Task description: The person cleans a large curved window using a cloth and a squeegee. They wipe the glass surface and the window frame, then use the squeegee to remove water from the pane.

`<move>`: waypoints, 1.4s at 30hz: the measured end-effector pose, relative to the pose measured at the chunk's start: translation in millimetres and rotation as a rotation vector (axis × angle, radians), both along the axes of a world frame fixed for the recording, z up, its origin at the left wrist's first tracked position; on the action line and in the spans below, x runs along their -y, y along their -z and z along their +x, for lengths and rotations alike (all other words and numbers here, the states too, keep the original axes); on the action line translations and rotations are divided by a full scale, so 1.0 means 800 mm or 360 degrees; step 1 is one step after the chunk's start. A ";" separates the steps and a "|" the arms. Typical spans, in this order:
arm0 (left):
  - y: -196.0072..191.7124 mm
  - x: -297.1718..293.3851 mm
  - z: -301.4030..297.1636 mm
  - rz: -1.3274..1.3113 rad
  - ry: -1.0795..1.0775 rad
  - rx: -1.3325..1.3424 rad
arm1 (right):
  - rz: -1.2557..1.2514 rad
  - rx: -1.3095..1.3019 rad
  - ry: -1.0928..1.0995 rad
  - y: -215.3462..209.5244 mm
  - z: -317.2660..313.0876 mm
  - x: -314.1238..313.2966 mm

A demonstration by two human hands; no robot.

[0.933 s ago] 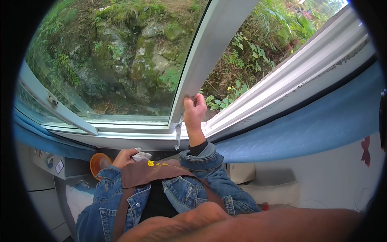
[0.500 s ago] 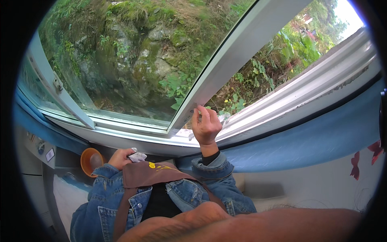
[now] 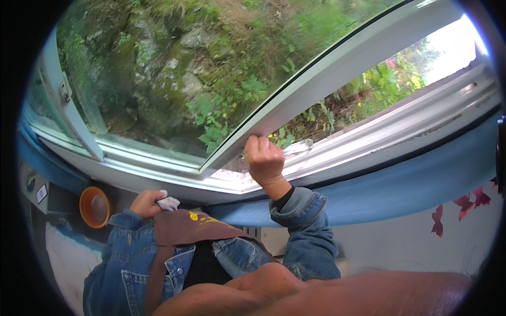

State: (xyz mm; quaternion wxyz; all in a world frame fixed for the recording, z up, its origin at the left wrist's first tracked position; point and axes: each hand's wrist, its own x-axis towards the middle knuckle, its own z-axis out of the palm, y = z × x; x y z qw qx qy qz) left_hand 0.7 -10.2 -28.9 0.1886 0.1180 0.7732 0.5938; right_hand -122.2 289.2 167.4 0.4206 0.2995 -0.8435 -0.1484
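Note:
My right hand (image 3: pixel 264 160) is raised, its fingers curled closed around the edge of a white-framed window sash (image 3: pixel 295 102), low on its upright bar. The fingertips are partly hidden behind the knuckles. Down at the left, my left hand (image 3: pixel 146 204) is closed on a crumpled, whitish-grey cloth (image 3: pixel 168 203), held in front of the brown apron (image 3: pixel 182 226). Just beyond my right hand, a small whitish, crumpled-looking thing (image 3: pixel 301 146) lies on the white window track (image 3: pixel 358 134); its kind is unclear.
An orange bucket (image 3: pixel 96 207) stands below the window at the left. Blue curtain cloth (image 3: pixel 379 187) runs beneath the sill at the right, with red butterfly-shaped decorations (image 3: pixel 437 221) on the wall. A second sash with a latch (image 3: pixel 65 90) is at far left. Outside rises a rocky, overgrown bank (image 3: pixel 179 63).
The view has turned, so the sash slants more and the bucket sits farther left. My right hand stays at the sash edge, its fingers now more curled. My left hand still holds the cloth.

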 end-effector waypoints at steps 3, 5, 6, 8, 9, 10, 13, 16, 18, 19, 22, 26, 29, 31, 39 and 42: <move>0.028 0.001 0.005 -0.0056 -0.0067 -0.0263 | 0.0038 0.0020 -0.0008 -0.003 -0.002 0.008; 0.031 -0.004 0.003 -0.0003 -0.0115 -0.0206 | 0.0073 0.0009 0.0014 -0.007 0.000 0.013; 0.023 -0.004 0.003 0.0067 -0.0120 -0.0105 | 0.0084 -0.0009 0.0038 -0.007 0.000 0.014; 0.002 -0.003 0.004 0.0113 -0.0121 0.0000 | 0.0145 -0.0056 0.0021 -0.003 -0.003 0.012; -0.011 -0.003 0.004 0.0089 -0.0116 -0.0005 | 0.0159 -0.0076 0.0009 -0.002 -0.004 0.012; -0.018 -0.002 0.004 0.0062 -0.0117 -0.0006 | 0.0171 -0.0091 -0.0008 0.000 -0.005 0.012; -0.016 -0.002 0.004 0.0066 -0.0119 -0.0035 | 0.0175 -0.0132 -0.0038 0.001 -0.008 0.011; 0.005 0.001 0.006 0.0028 -0.0158 -0.0148 | 0.0171 -0.0146 -0.0089 -0.001 -0.009 0.013; 0.017 0.000 0.010 0.0012 -0.0163 -0.0181 | 0.0179 -0.0138 -0.0111 0.000 -0.011 0.013; 0.019 0.000 0.009 0.0021 -0.0149 -0.0170 | 0.0188 -0.0128 -0.0112 0.003 -0.014 0.011; -0.001 0.000 0.010 -0.0046 -0.0137 -0.0177 | 0.0207 -0.0105 -0.0125 0.007 -0.019 0.007; -0.002 -0.001 0.020 0.0001 -0.0180 -0.0141 | 0.0208 0.0016 -0.0233 0.013 -0.022 -0.002; 0.000 -0.004 0.026 -0.0021 -0.0208 -0.0101 | 0.0228 0.0218 -0.0314 0.030 -0.019 -0.026; 0.004 -0.006 0.030 -0.0045 -0.0224 -0.0092 | 0.0158 0.0275 -0.0309 0.029 -0.006 -0.037; -0.017 -0.026 0.031 -0.0180 -0.0120 -0.0128 | -0.0038 -0.0020 -0.0431 0.011 0.002 -0.017; -0.014 -0.017 0.035 -0.0213 -0.0130 -0.0159 | 0.0028 -0.0044 -0.0346 0.015 -0.007 -0.012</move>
